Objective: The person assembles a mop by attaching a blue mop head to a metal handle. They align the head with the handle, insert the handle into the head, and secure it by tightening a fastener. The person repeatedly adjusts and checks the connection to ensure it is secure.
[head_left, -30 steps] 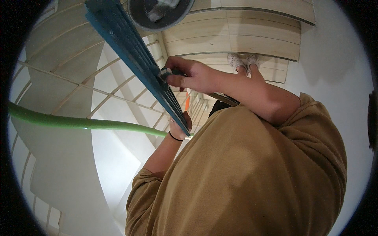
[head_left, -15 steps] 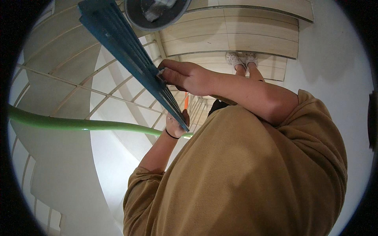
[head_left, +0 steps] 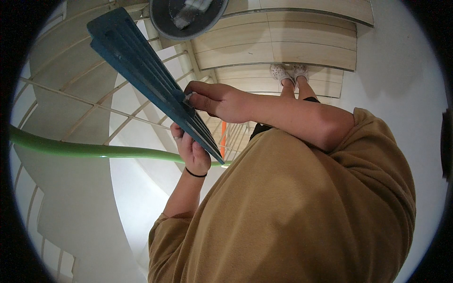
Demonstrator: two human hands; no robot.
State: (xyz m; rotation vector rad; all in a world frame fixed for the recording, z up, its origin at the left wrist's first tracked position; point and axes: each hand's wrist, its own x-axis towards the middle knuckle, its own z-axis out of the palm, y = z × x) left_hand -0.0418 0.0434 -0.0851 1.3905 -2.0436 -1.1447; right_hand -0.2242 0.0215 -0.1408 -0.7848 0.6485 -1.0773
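Observation:
A long blue ribbed panel (head_left: 141,66) is tilted in front of me, its wide end up at the far left and its narrow end close to my shirt. My left hand (head_left: 194,150) holds it from the underside near the lower end, with the fingertips at its left edge. Against the panel's ribbed face presses my right hand (head_left: 222,101), its fingers pinched on a small whitish wad (head_left: 189,96). Most of that wad is hidden, so its material is unclear.
A dark grey bucket (head_left: 163,28) with a pale cloth-like piece (head_left: 186,16) inside stands at the top. Tiled stair steps (head_left: 236,45) lie ahead, where light clogs (head_left: 281,71) show. A green handrail (head_left: 108,151) and metal railing (head_left: 89,101) run along the left; a white wall (head_left: 396,61) is right.
My left hand has slid up and left along the panel's underside. The panel has shifted slightly, its upper end lower in view. My right hand has moved a little left with the wad.

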